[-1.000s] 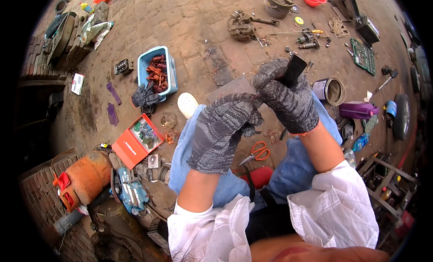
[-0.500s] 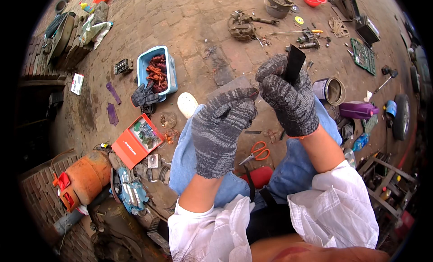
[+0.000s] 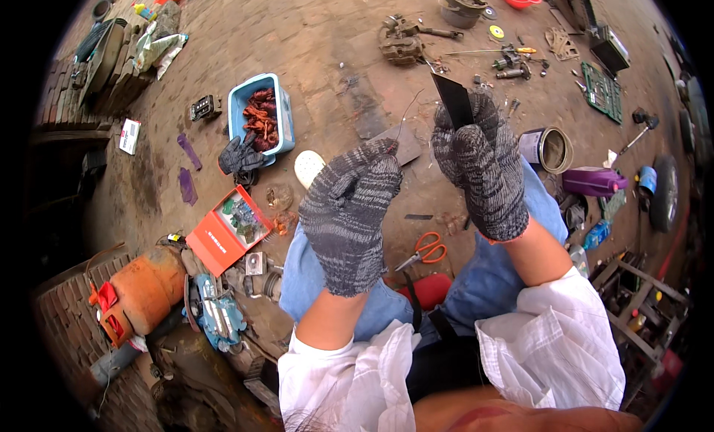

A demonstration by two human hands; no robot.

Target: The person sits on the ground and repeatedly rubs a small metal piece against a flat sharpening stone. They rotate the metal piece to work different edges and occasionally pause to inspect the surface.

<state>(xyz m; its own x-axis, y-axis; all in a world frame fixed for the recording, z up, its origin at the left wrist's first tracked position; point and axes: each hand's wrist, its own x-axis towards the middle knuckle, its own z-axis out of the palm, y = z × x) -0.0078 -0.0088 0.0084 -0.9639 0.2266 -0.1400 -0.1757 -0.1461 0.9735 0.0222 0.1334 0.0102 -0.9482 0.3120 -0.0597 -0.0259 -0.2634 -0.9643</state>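
Two knit-gloved hands [image 3: 351, 209] [image 3: 485, 168] hold curved wire [image 3: 404, 117] and flat black strip [image 3: 454, 102].

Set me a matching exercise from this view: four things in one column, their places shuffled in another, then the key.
Things:
1. thin wire
2. black strip
3. orange-handled scissors
4. reddish-brown wire bundles

Places:
A. on the ground
B. inside the light-blue bin
C. in the gloved left hand
D. in the gloved right hand

Pairs: 1-C, 2-D, 3-A, 4-B
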